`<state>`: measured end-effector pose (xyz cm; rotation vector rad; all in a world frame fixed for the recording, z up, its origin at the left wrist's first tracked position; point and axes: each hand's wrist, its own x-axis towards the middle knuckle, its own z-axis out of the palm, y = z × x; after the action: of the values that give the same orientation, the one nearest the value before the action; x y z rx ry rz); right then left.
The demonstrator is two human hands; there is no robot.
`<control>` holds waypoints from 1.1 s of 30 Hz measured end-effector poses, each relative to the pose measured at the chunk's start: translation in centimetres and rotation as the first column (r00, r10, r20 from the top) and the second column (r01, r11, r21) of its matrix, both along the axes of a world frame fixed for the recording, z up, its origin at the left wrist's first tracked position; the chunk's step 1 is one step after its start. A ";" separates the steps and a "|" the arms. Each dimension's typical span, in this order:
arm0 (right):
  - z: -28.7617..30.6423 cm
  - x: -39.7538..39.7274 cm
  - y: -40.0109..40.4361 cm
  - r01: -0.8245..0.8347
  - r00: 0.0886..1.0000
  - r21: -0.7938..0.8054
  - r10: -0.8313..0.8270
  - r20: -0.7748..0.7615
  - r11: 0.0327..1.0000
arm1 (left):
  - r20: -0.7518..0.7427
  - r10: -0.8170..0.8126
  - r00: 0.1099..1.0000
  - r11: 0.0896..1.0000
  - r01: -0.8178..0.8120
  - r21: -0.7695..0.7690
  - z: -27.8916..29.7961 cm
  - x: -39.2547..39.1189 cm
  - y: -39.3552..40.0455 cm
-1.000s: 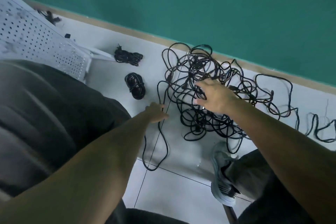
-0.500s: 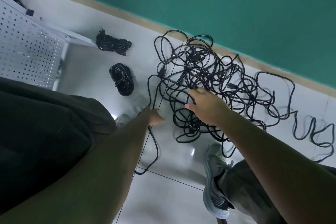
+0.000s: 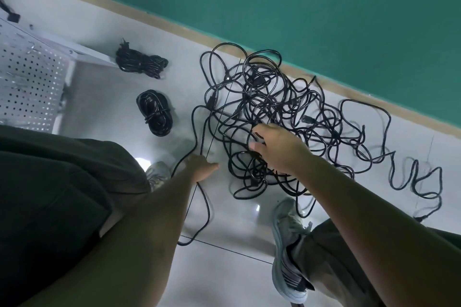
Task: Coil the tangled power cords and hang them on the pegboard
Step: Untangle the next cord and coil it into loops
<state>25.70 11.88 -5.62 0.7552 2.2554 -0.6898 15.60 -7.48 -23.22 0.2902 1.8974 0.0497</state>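
Tangled cords (image 3: 274,112) sprawl against the wall's baseboard (image 3: 174,30).

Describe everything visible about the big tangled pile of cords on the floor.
The tangled pile of cords is thin, black and rubbery-looking, with several plugs among overlapping loops. It sprawls on the white tiled floor near the green wall, one strand trailing off to the right. The right hand reaches into its middle; the left hand touches a strand at its left edge.

No legible text, labels or numbers anywhere.
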 end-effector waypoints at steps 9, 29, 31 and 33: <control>5.0 -0.1 2.3 0.127 0.990 0.057 -0.123 -0.074 0.990 | -0.152 0.282 0.947 0.886 -0.197 0.419 7.4 -3.0 5.0; 22.5 5.6 2.3 0.351 0.737 -0.063 -0.317 -0.596 0.934 | -0.025 0.099 0.995 0.547 -0.033 0.837 40.3 -5.2 11.0; 23.3 5.4 1.9 0.348 0.683 -0.142 -0.354 -0.639 0.927 | -0.002 0.073 0.997 0.488 -0.034 0.872 42.4 -5.0 10.7; 23.8 4.9 1.3 0.337 0.658 -0.205 -0.386 -0.646 0.919 | 0.046 0.043 0.998 0.421 -0.060 0.905 43.8 -4.9 10.3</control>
<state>30.63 13.20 18.17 1.0662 2.7257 -1.4280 10.69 2.85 20.62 0.9700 1.6778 1.1793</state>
